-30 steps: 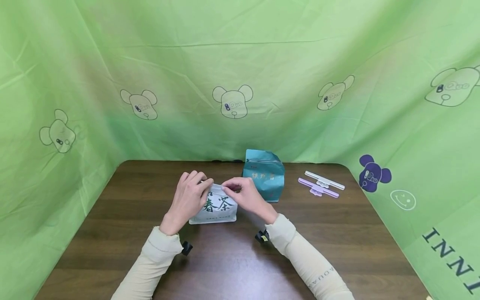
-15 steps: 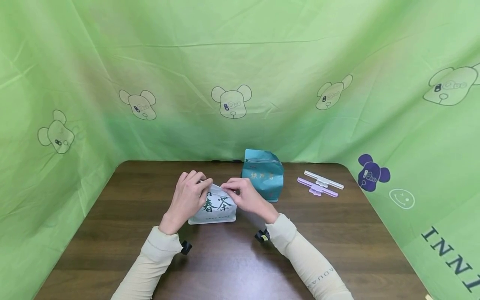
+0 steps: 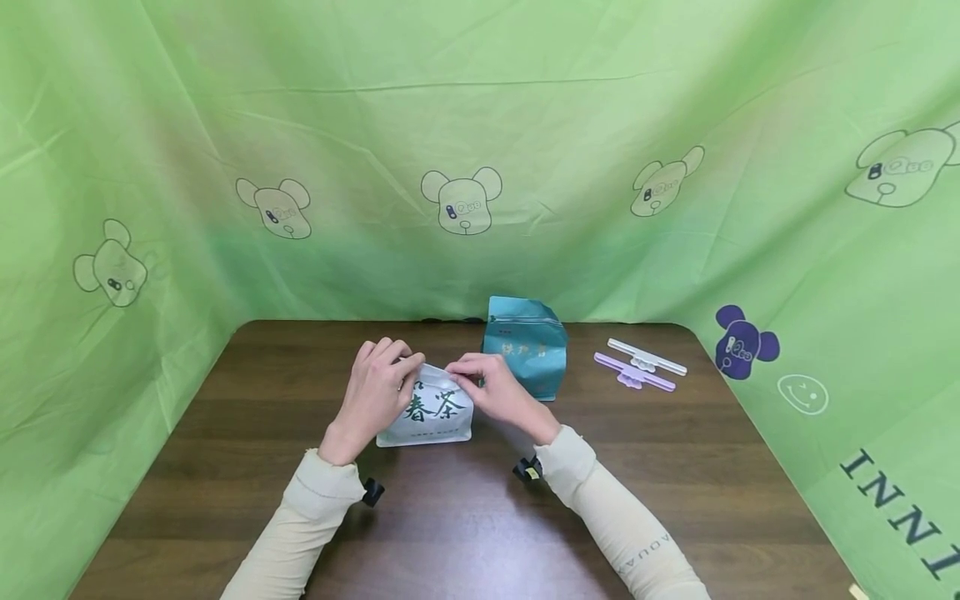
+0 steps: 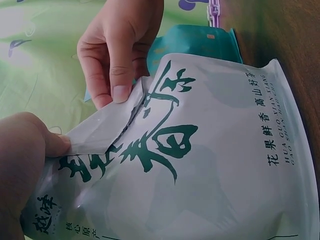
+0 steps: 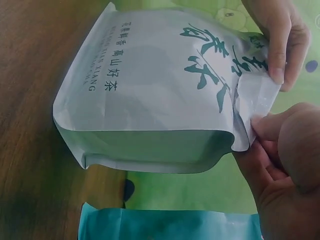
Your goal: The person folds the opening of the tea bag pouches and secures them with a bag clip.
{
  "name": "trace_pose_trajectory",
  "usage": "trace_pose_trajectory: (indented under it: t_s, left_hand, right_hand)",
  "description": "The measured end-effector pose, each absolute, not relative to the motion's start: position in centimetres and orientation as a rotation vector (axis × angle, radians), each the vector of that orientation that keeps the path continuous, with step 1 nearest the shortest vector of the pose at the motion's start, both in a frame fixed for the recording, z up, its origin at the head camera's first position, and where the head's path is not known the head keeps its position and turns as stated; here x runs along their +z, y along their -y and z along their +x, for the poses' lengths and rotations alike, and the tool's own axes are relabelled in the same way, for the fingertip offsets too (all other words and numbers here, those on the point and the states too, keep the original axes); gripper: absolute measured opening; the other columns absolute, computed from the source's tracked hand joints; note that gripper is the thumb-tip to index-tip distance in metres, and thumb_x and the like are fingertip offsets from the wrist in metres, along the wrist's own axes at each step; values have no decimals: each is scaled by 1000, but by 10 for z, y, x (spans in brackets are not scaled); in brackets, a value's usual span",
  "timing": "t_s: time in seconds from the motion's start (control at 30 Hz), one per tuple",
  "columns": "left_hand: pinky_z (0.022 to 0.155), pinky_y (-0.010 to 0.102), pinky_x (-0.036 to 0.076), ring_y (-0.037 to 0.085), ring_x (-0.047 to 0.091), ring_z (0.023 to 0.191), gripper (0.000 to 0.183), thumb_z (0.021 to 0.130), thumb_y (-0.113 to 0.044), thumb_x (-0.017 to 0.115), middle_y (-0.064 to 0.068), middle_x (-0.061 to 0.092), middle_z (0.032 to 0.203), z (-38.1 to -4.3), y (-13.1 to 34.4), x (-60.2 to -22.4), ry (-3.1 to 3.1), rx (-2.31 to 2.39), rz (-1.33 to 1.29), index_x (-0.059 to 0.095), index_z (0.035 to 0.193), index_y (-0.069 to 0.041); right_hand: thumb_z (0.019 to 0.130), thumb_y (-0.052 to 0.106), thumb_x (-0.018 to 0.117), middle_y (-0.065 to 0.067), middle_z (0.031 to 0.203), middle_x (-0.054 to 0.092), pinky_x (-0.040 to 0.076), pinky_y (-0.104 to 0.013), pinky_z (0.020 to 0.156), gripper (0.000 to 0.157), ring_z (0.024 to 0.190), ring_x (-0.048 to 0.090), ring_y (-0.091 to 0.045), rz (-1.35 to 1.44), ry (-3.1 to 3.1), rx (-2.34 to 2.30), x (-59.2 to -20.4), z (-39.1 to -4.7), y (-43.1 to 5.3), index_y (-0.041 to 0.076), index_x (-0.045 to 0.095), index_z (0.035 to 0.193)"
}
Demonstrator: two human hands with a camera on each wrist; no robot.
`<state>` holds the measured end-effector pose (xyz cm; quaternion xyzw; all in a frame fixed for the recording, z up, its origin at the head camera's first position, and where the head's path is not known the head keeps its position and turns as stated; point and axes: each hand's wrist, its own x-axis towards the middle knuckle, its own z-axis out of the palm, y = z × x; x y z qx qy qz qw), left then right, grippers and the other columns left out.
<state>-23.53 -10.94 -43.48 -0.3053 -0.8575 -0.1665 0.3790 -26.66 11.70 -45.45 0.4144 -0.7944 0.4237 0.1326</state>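
Here, left hand (image 3: pixel 375 397) and right hand (image 3: pixel 504 393) pinch the white bag's (image 3: pixel 429 427) folded top (image 4: pixel 102 129) between thumb and fingers.

1 wht. pouch (image 3: pixel 429 425): dk. green brush chars. on front, small dk. print nr. base; side panel (image 5: pixel 160 150) pale green.
1 teal pouch (image 3: pixel 536 367), rear r. of wht. pouch: teal w/ gold chars.
1 wht. clip (image 3: pixel 647 357), 1 lilac clip (image 3: pixel 634 372), both well r. of wht. pouch.
Table (image 3: pixel 450 533), under wht. pouch: dk. brn. wood grain.
Cloth (image 3: pixel 360 150), behind wht. pouch: lt. green, darker low band, outlined animal heads; one solid purple.
L sleeve (image 3: pixel 292 533), R sleeve (image 3: pixel 622 517), front of wht. pouch: cream; R w/ grey letters.
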Motion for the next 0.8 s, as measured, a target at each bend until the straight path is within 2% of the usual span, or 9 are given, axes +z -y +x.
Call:
trace_pose_trajectory:
  t_s: [0.2, 0.5, 0.8]
  left_hand:
    - [75, 37, 39, 23, 56, 80, 9, 89, -8, 75, 2, 65, 85, -236, 110, -435, 2194, -425, -785, 80, 96, -10]
    - [76, 38, 40, 23, 56, 82, 9, 89, -9, 76, 1, 65, 87, -238, 111, -435, 2207, -420, -784, 80, 97, -10]
    - [75, 37, 39, 22, 55, 81, 9, 90, -11, 75, 1, 65, 86, -237, 111, -434, 2200, -423, -795, 80, 98, -11]
  right_hand:
    - [92, -9, 66, -8, 93, 73, 55, -25, 69, 20, 80, 67, -13, 1197, 2306, 1218, -458, -266, -118, 1, 78, 104]
    - [92, 2, 73, -6, 90, 74, 58, -26, 71, 10, 79, 69, -14, 1057, 2350, 1337, -459, -266, -124, 4, 79, 100]
    - [90, -9, 70, -8, 91, 74, 57, -25, 71, 18, 81, 68, -15, 1140, 2331, 1264, -461, -266, -127, 1, 79, 102]
